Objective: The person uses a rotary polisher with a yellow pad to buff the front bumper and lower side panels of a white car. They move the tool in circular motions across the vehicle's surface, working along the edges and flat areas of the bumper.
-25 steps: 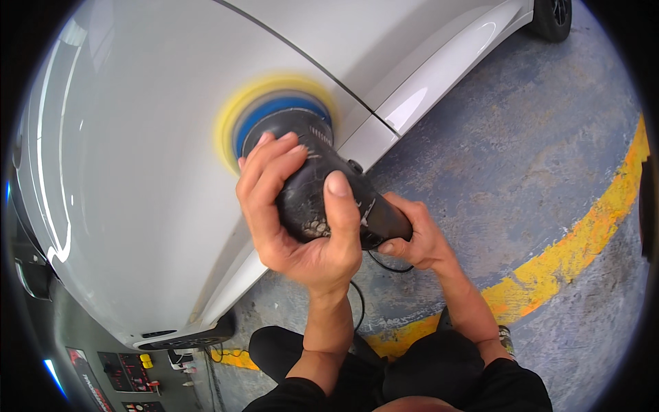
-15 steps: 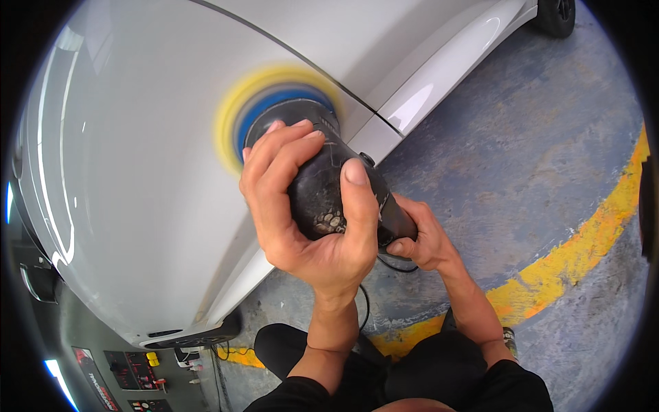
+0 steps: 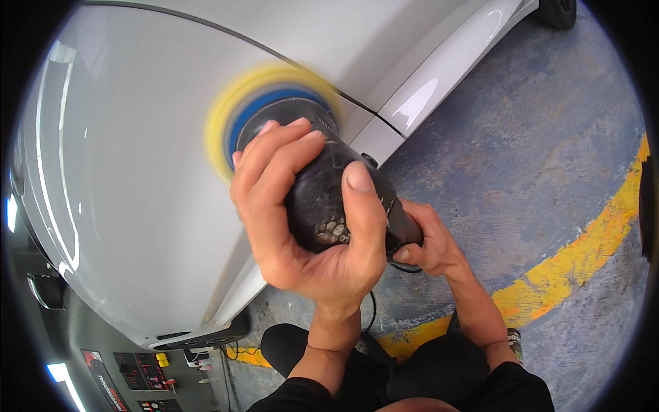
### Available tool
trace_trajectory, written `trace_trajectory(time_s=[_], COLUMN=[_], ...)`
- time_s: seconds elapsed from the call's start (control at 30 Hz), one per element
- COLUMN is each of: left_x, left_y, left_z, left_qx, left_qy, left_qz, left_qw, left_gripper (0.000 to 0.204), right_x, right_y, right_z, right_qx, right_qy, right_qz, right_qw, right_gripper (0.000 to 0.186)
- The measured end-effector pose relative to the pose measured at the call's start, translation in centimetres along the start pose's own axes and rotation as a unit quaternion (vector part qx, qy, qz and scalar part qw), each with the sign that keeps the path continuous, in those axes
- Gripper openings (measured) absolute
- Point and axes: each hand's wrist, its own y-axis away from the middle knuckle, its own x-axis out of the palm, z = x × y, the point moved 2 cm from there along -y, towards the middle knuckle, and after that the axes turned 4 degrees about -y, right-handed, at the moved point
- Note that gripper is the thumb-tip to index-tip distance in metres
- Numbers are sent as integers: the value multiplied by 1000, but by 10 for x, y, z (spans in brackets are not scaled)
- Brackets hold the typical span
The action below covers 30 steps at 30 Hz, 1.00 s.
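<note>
A black car polisher [image 3: 317, 196] bears a yellow foam pad [image 3: 218, 130] on a blue backing plate [image 3: 252, 110]. The pad's blurred rim lies against the silver-white car body panel [image 3: 147, 172], close to a dark panel seam. My left hand [image 3: 302, 226] is wrapped over the polisher's head, fingers on its far side and thumb on top. My right hand [image 3: 434, 244] grips the rear handle, its fingers partly hidden beneath. A black cord [image 3: 373, 312] hangs below the tool.
The car's lower sill [image 3: 446, 75] runs to a wheel [image 3: 556, 12] at the far right. A curved yellow line [image 3: 549, 288] crosses the worn grey floor. My bent knees [image 3: 439, 367] are just below my hands. At lower left, a dark wall holds a tool board [image 3: 143, 371].
The polisher and its pad have shifted slightly left along the panel, with both hands keeping their grip. The view has moved a little too.
</note>
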Motion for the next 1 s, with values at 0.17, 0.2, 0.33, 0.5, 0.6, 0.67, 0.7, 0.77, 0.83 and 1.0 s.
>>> trace_trajectory(time_s=[0.17, 0.2, 0.33, 0.5, 0.6, 0.67, 0.7, 0.77, 0.83, 1.0], left_x=[3, 2, -4, -29, -33, -24, -20, -5, 10, -2], left_y=[1, 1, 5, 30, 38, 34, 28, 14, 5, 28], left_z=[2, 2, 4, 20, 27, 27, 26, 22, 16, 18], left_qx=[-1, 1, 1, -66, -68, -49, -29, 10, 27, -9], left_qy=[15, 7, -13, 19, 21, 38, 26, 24, 37, 0], left_qz=[-6, -1, 3, -102, -127, -113, -82, -37, -19, -29], left_qw=[1000, 1000, 1000, 992, 989, 992, 996, 999, 999, 1000], left_gripper=[28, 28, 31, 36, 37, 38, 39, 39, 39, 38], right_x=[-1, 0, 0, 10, 9, -4, -5, -13, -24, -1], right_y=[-1, -1, -1, -2, -5, -7, -7, -6, 0, 16], right_z=[-1, -2, -1, 9, 14, 11, 11, 12, -18, -38], right_qx=[-2, 0, 3, 4, -27, -60, -46, -19, -56, 18], right_qy=[-14, -20, 15, 118, 155, 157, 134, 104, 99, 13], right_qz=[-3, -2, 11, 52, 45, 26, 20, 5, -13, -13], right_qw=[1000, 1000, 1000, 992, 987, 985, 990, 994, 993, 1000], right_gripper=[80, 80, 76, 72, 71, 73, 74, 76, 80, 87])
